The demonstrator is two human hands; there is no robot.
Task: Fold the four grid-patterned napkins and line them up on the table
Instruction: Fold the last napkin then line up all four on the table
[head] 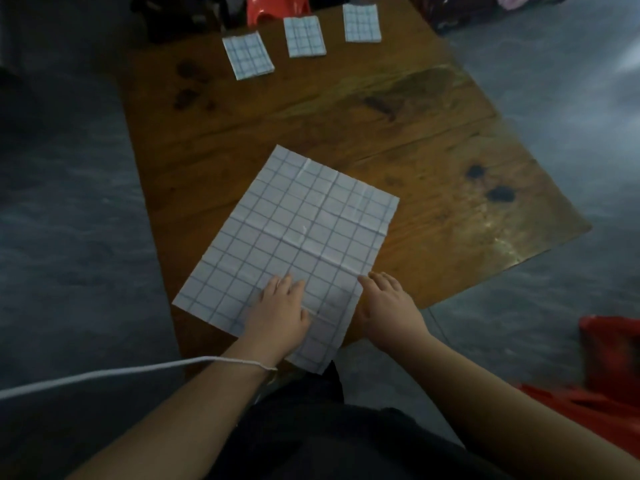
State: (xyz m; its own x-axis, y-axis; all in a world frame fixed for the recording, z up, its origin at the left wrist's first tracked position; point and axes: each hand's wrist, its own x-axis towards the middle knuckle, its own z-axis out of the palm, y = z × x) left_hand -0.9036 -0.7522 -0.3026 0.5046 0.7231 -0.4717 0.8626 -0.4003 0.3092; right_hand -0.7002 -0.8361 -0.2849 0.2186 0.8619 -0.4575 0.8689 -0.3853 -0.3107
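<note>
A large white napkin with a blue grid (294,230) lies spread flat on the near part of the wooden table (433,168), creased into quarters. My left hand (280,310) rests palm down on its near portion, fingers apart. My right hand (388,306) lies at the napkin's near right edge, fingers spread, touching the edge. Three folded grid napkins sit in a row at the far end: one on the left (247,55), one in the middle (304,36), one on the right (362,23).
A red plastic stool (277,8) stands beyond the table's far edge. Red plastic (609,368) lies on the grey floor at my right. A white cord (138,370) runs from my left wrist. Dark stains mark the tabletop.
</note>
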